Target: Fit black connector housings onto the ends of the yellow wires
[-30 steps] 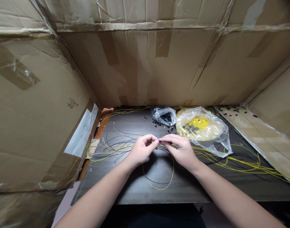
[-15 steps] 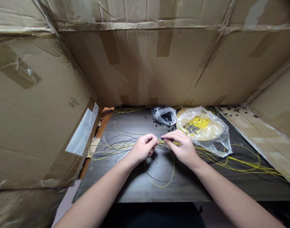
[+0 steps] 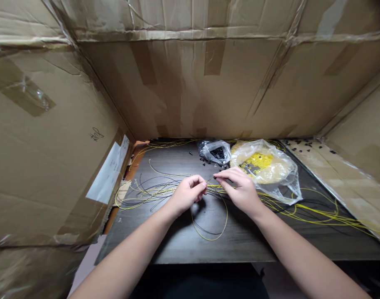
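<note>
My left hand [image 3: 189, 192] is closed, its thumb and index finger pinching a thin yellow wire [image 3: 226, 222]. Part of that wire seems to hang in a loop below the hands, near the table's front. Just to the right, the fingertips of my right hand [image 3: 241, 190] pinch a tiny black piece [image 3: 214, 177]. A short length of wire runs between the two pinches; whether it enters the black piece is too small to tell. Under both hands a loose bundle of yellow and black wires [image 3: 158, 192] lies across the dark table [image 3: 177, 245].
Behind my right hand is a clear plastic bag [image 3: 289, 174] with small yellow pieces. Left of it, a smaller bag [image 3: 205, 146] holds black pieces, with several scattered around. Cardboard walls [image 3: 190, 91] enclose the back and sides. More black bits lie on the cardboard flap [image 3: 320, 162] at right.
My right hand has shifted slightly up, and a short stretch of yellow wire now shows between the hands. The left hand has stayed nearly still. The wire loop has moved slightly.
</note>
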`<state>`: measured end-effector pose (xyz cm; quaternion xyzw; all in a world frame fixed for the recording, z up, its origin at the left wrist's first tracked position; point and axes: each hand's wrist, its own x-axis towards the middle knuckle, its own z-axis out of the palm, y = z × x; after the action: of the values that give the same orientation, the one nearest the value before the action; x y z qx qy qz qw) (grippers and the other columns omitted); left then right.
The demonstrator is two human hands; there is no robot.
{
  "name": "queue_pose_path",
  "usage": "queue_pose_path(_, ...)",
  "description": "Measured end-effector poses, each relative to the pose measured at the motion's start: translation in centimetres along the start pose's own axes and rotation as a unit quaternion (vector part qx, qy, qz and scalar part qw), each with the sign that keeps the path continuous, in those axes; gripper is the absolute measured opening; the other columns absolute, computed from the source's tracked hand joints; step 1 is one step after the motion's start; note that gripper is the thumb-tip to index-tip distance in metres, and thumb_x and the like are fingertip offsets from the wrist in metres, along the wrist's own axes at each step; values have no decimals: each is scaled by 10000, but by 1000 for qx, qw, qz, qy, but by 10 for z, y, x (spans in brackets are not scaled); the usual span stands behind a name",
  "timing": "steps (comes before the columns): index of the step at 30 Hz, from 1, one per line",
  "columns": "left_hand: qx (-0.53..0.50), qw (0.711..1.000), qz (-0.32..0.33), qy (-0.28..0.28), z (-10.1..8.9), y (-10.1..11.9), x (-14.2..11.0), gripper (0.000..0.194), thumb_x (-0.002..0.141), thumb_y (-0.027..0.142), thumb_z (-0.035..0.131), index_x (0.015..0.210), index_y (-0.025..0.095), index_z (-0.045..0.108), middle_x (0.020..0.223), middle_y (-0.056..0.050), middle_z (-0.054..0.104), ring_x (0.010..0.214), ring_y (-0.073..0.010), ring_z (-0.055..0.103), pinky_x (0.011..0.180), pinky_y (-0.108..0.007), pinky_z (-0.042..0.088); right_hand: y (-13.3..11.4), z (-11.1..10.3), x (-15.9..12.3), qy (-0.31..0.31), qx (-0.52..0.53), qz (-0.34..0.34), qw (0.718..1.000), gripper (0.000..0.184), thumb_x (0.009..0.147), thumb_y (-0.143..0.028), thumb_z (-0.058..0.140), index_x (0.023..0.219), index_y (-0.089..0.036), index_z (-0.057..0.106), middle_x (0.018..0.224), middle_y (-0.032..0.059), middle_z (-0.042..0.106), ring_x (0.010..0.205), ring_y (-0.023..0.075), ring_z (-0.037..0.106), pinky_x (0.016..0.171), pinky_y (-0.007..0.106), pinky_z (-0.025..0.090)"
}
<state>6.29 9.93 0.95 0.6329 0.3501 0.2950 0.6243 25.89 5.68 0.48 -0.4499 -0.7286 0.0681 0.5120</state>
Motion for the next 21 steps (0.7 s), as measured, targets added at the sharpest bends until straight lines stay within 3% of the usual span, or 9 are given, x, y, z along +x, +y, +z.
queue_pose_path(8,5,1000,24,-14,2,4,-2,300,865,420,607,761,144,556,662,19,559,514,-69,449,514,-205,359,-8,7,-1,-39,4,-30,999,197,934,-159,609,1059,-271,713,923,16,736,837,188,613,768,369,499)
queue_pose_path(15,-3,1000,15,-7,1,5,-1,301,842,423,611,747,140,578,648,8,575,525,-96,512,560,-236,424,-3,3,0,-10,-12,-13,1000,148,925,-164,621,1008,-246,713,905,24,726,867,195,607,799,369,494)
queue_pose_path(21,-2,999,25,-22,3,5,-1,302,845,421,617,736,144,566,625,13,568,526,-94,505,545,-221,411,-7,10,-2,-37,2,-41,998,208,939,-143,587,1066,-264,700,938,24,728,878,192,606,795,366,495)
